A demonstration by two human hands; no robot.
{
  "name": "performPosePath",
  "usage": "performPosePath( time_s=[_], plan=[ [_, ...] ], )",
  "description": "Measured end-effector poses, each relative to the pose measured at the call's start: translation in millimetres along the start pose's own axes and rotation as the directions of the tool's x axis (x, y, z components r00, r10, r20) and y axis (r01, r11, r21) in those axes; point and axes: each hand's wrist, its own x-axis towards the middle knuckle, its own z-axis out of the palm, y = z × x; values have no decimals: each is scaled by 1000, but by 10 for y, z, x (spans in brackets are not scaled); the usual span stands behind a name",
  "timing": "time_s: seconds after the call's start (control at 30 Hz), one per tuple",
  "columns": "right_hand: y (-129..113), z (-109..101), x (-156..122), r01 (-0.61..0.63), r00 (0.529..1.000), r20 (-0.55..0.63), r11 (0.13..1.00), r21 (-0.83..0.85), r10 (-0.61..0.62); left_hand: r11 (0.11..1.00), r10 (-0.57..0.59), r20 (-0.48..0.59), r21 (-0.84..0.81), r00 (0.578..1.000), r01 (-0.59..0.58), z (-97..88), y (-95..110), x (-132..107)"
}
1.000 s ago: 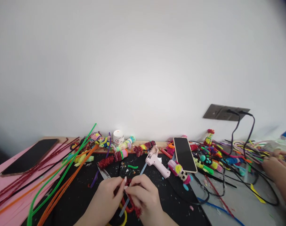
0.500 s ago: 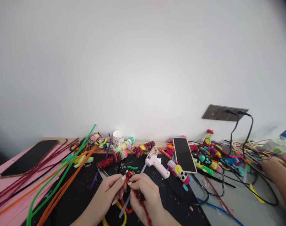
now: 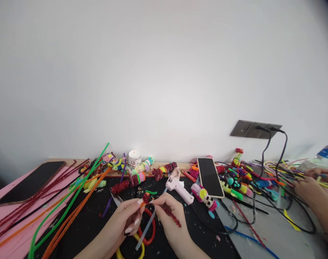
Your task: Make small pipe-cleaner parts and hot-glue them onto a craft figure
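Observation:
Between the fingertips of my left hand is a small coil of dark red tinsel pipe cleaner, with a bit of orange under it. My right hand pinches the tail of the dark red pipe cleaner, which sticks out past the fingers to the right. Both hands are closed and close together over the black mat. Below them lie scissors with red and yellow handles, their blades partly hidden by my left hand. A clear glue stick end crosses the handles, behind a pale pink glue gun.
Left are long pipe cleaners and a phone on pink sheets. Finished pipe-cleaner figures, a paper cup and a second phone line the back. A co-worker's hands handle pipe cleaners at right, near black cords.
My hands have drawn slightly apart, and the red tail now points right instead of down toward me. More of the red scissor handle shows. The co-worker's hands have come further into view.

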Motion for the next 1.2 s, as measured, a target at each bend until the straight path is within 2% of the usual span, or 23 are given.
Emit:
performPosePath(
  time_s=[0.1, 0.17, 0.43, 0.67, 0.83, 1.2],
  plan=[
    [3, 12, 19, -106, 994, -16, 989, 99, 108, 1000, 2, 1, 11, 1000, -2, -7, -6, 1],
    [3, 8, 37, -129, 991, -5, 984, 122, 130, 1000, 3, 0, 26, 1000, -3, -7, -9, -1],
    [-32, -22, 62, -48, 999, -5, 999, -17, 48, 999, 1, 71, 48, 997, -5, -25, -30, -1],
    [-23, -23, 49, -15, 1000, 21, 1000, -19, 15, 998, 6, 74, 60, 997, -10, -35, -40, 18],
    [12, -26, 52, -53, 998, 22, 999, -10, 53, 999, -4, 61, 42, 998, 1, -32, -46, 7],
    [-45, 12, 85, -231, 973, 76, 943, 240, 219, 999, -41, 53, -31, 998, 42, -39, -49, -3]
  ],
)
